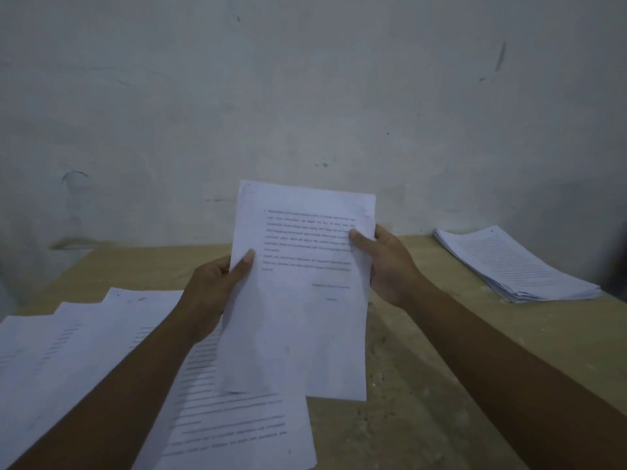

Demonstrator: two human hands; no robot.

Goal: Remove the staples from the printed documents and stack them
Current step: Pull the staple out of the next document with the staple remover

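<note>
A printed document (298, 310) of a few white sheets is held upright above the wooden table (424, 385), its text facing me. My left hand (210, 293) grips its left edge, thumb on the front. My right hand (383, 262) grips its right edge, thumb pressed over the text lines. Loose printed sheets (84, 347) lie fanned out on the table at the lower left, partly under my left forearm. A neat stack of printed pages (515, 266) sits at the far right of the table. No staple or staple remover is visible.
A scuffed pale wall (305, 96) rises directly behind the table. Bare tabletop shows between the held document and the right stack, and along the front right under my right forearm.
</note>
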